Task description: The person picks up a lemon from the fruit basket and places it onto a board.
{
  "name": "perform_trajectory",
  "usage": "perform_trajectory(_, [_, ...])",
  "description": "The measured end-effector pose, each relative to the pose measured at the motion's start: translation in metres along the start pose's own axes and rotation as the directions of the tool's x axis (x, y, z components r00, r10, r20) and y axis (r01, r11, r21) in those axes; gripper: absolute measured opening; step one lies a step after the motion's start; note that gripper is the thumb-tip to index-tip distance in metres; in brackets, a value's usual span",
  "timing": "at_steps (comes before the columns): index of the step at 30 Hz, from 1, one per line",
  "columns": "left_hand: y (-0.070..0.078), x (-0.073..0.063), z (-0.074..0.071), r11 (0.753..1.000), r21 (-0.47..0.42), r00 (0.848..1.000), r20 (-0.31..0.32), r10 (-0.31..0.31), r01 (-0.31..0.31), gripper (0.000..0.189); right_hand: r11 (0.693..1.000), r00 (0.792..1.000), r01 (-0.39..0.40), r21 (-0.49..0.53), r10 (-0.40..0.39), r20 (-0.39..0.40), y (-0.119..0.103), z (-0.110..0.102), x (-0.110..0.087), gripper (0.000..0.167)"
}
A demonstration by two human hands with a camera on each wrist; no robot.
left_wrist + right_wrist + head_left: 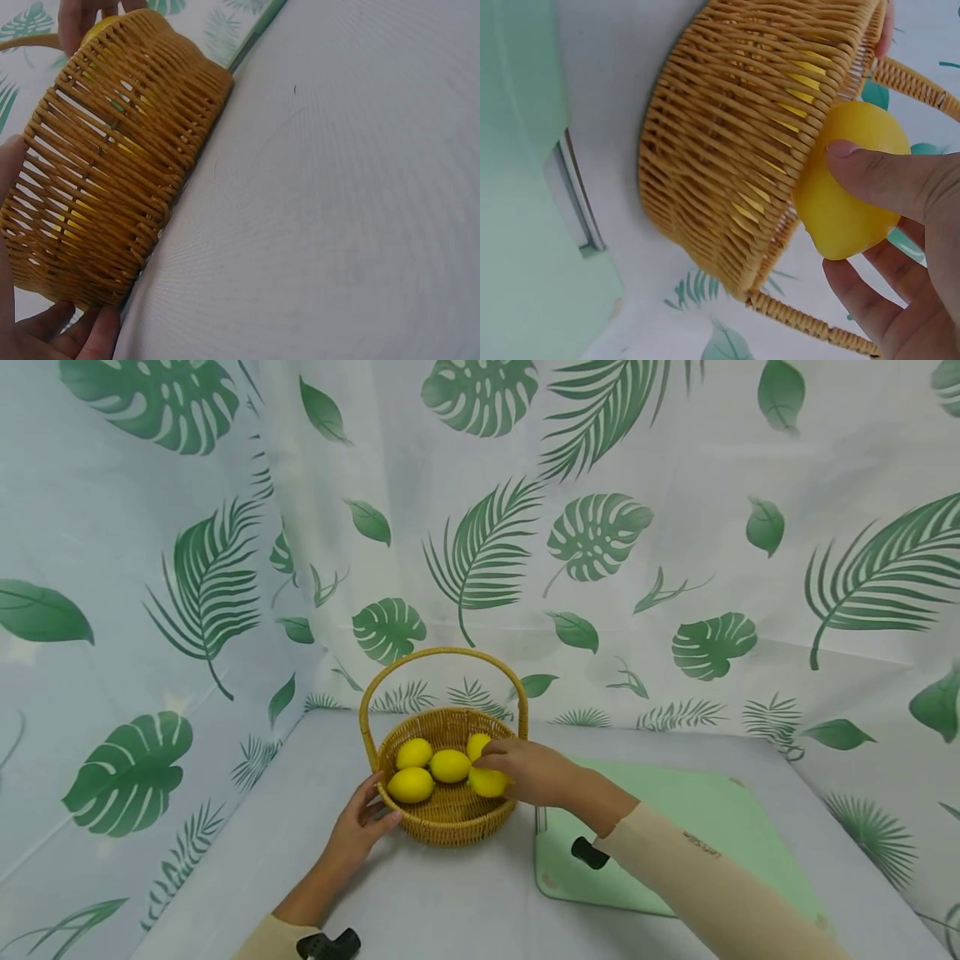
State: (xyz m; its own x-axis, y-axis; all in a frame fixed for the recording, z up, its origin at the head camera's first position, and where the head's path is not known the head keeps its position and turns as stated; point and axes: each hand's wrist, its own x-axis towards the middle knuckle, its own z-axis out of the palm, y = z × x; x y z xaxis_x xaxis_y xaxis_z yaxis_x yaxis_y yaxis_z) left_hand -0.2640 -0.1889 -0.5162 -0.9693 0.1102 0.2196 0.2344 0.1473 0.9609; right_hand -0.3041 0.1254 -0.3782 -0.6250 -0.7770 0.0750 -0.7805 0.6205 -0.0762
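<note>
A round wicker basket (450,835) with a tall arched handle stands on the table and holds several yellow lemons (450,766). My left hand (358,827) grips the basket's left side, thumb toward the front and fingers round the outer wall. In the left wrist view, fingertips (101,334) touch the woven wall near its base. At the right rim, my right hand (536,772) pinches a lemon (855,180) between thumb and fingers. That lemon is at the rim in the right wrist view, with other yellow patches showing through the weave.
A pale green cutting board (675,835) lies flat on the white table (450,910), right of the basket and partly under the right forearm. Behind stands a white curtain (675,585) printed with green leaves, which also runs along the left side.
</note>
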Motion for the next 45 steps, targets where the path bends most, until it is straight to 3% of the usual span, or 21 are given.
perform_trajectory(9, [-0.001,0.002,-0.001,1.000,0.001,1.000,-0.006,-0.012,0.012,0.075,1.000,0.999,0.001,0.014,-0.001,-0.034,0.001,-0.014,-0.016,0.053])
perform_trajectory(25, [0.004,-0.002,-0.001,0.999,0.003,0.999,-0.004,-0.044,0.044,0.075,0.999,0.996,-0.045,0.030,0.047,-0.071,0.026,-0.015,-0.052,0.054])
perform_trajectory(29, [0.003,-0.002,0.000,1.000,-0.002,1.000,-0.003,-0.022,0.022,0.075,0.996,0.994,-0.074,0.040,0.077,-0.076,0.032,-0.016,-0.060,0.053])
perform_trajectory(36, [0.001,-0.001,0.001,1.000,0.001,1.000,0.000,0.017,-0.017,0.074,0.985,0.985,-0.132,0.107,0.142,-0.095,0.049,-0.006,-0.070,0.053])
perform_trajectory(45, [0.003,-0.001,0.001,1.000,-0.010,1.000,0.004,-0.005,0.005,0.074,0.972,0.973,-0.187,0.146,0.204,-0.112,0.067,0.006,-0.076,0.054])
